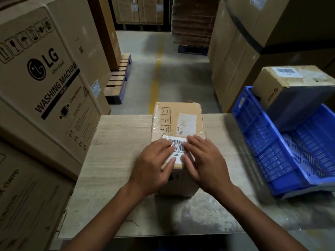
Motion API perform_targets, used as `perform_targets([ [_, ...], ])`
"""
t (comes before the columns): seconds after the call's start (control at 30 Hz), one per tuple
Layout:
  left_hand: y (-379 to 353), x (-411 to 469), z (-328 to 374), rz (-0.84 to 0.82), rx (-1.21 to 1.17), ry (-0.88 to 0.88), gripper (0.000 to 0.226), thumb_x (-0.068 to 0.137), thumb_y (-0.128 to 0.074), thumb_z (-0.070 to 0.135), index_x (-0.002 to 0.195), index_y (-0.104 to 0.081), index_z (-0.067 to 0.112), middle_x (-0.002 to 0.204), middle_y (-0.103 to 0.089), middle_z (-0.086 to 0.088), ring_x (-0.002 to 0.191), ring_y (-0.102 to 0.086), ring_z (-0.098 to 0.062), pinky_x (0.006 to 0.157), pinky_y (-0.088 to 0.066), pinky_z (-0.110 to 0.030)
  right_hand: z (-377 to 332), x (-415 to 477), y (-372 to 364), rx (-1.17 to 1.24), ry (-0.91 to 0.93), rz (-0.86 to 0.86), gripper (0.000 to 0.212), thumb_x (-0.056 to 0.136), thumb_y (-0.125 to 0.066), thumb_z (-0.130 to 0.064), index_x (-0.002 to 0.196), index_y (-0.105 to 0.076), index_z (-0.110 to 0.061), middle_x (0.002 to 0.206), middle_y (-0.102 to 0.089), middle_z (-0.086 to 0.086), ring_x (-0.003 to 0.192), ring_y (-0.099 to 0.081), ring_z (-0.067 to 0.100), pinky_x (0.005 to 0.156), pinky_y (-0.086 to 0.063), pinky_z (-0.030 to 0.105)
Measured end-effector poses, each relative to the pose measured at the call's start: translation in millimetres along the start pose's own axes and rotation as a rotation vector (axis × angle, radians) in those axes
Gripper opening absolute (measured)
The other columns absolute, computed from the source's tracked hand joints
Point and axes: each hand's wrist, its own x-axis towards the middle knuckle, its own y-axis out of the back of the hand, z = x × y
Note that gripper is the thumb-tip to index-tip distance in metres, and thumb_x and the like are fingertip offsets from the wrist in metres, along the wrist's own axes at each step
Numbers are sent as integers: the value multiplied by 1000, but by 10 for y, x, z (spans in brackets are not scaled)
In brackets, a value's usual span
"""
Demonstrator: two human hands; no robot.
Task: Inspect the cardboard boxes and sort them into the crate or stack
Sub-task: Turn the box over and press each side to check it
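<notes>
Inspection seems under way: 1 cardboard box (181, 120) stands on the counter (116, 142) at frame centre. The left hand (154, 163) and right hand (204, 160) lie flat on its top, fingers straight. Another box (290, 82) sits at the far end of the blue crate (272, 160), at right; sorting this one is still left.

A taped brown box (178, 122) with a barcode label lies flat on the desk (117, 142); to its right a blue crate (268, 142); another box (282, 84) at its far end.

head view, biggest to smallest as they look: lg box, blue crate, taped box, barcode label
1. LG box, though nearness inflates it
2. blue crate, partly cut off
3. taped box
4. barcode label
</notes>
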Motion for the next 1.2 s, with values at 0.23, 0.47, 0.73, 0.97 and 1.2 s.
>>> perform_targets([
  [0.23,89,79,44,-190,142,34,38,95,-44,29,122,-65,12,122,-59,-4,112,-53,-22,89,-47,-34,-106,66,14,-166,2,-48,38,92,-51,-40,114,-71,-15,124,-69,6,116,-64,25,96,-52,39],
  [0.47,30,497,-30,-185,102,104,38,95,-51,23,132,-55,13,124,-59,-6,115,-52,-23,95,-51,-39,-36,556,87,-219,-87,-210,35,95,-54,-50,116,-62,-24,117,-57,2,105,-50,21,82,-39,35],
  [0.73,-49,633,-170,-280,164,170,40,100,-45,24,137,-53,12,142,-50,-4,133,-42,-20,113,-35,-38,14,599,-59,-289,-88,-213,54,94,-32,-59,124,-59,-23,127,-56,3,116,-51,22,98,-40,40],
  [0.97,-110,1033,-391,-228,174,130,25,89,-51,15,109,-65,11,115,-59,-8,108,-51,-26,92,-46,-46,38,1009,-124,-356,-147,-172,41,92,-37,-54,109,-56,-21,113,-53,5,103,-47,25,76,-33,39],
  [1.2,-245,1170,-636,-358,153,290,45,105,-35,29,150,-38,23,162,-23,-3,150,-14,-20,118,-21,-42,-17,1117,-252,-297,-193,-275,48,100,-33,-44,134,-50,-15,152,-42,11,138,-38,30,108,-32,45],
])
